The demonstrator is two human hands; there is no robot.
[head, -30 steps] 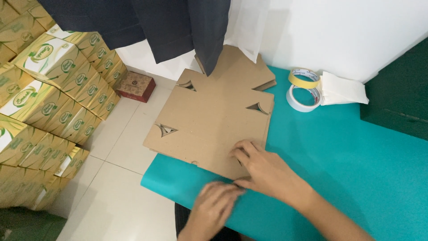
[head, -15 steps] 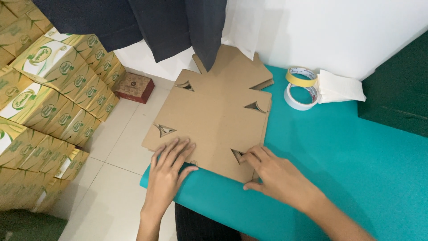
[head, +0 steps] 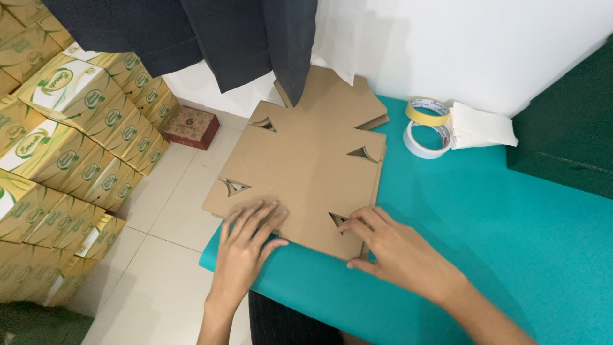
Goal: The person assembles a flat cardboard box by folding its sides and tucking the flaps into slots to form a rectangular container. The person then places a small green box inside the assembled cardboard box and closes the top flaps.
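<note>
A stack of flat brown cardboard box blanks [head: 306, 163] with triangular cut-outs lies over the left end of a teal table [head: 485, 223], partly overhanging the floor. My left hand [head: 246, 246] rests flat, fingers spread, on the near-left corner of the top blank. My right hand [head: 399, 252] presses its fingers on the near-right edge of the cardboard, beside a triangular cut-out. Neither hand holds anything.
Two tape rolls, one yellow [head: 428, 112] and one white [head: 424, 137], lie by a folded white cloth [head: 482, 128] at the wall. Green-and-yellow cartons [head: 70, 140] are stacked at left, a small red box [head: 191, 128] on the tiled floor. Dark fabric [head: 211, 32] hangs above. A dark green block [head: 568, 134] sits right.
My left hand has moved from the table's front edge up and left onto the cardboard's near-left corner. My right hand slid slightly down to the near-right edge.
</note>
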